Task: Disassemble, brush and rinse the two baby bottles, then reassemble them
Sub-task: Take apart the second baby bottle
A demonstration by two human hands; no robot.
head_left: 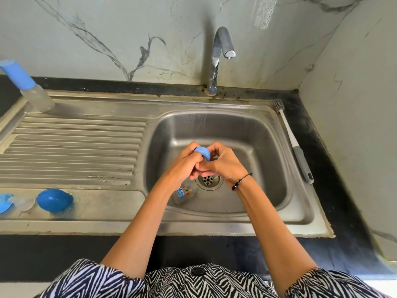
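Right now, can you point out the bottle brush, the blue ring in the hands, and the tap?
bottle brush [300, 159], head view, on the top of its grey handle.
blue ring [202, 153], head view, on its outer band between the hands.
tap [221, 43], head view, on the curved neck.

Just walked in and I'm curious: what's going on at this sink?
A person is cleaning baby bottles. Both hands, left hand and right hand, work a blue screw ring over the sink basin. A clear bottle body lies in the basin by the drain. A blue cap sits on the drainboard, a second capped bottle stands behind, and the brush lies unused. The tap is off.
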